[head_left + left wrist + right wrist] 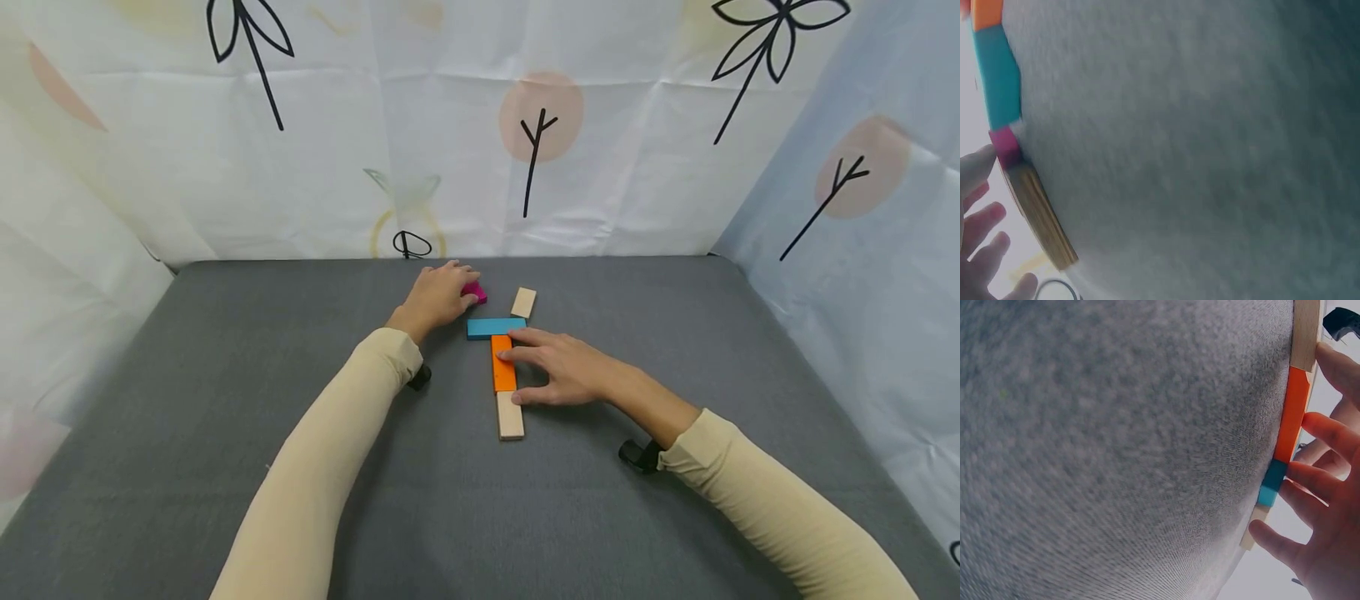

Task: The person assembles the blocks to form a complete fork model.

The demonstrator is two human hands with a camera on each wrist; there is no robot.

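At the far side of the row, my left hand point(437, 293) pinches a pink block point(477, 291) between thumb and fingers; the hand hides part of it. My right hand point(566, 367) lies with its fingers spread along the row's right side. Its fingertips rest at a blue block point(487, 327) and an orange block point(503, 362), and the thumb is at a plain wooden block point(511, 417). The blue block lies crosswise at the far end of the orange one. Another plain block point(523, 301) sits beyond the blue block's right end.
In the left wrist view, a wooden block point(1041, 215) is beside the pink one, under my left hand. Grey cloth point(247, 400) covers the table. White printed curtains point(465, 167) hang behind and at both sides. Each wrist wears a black band.
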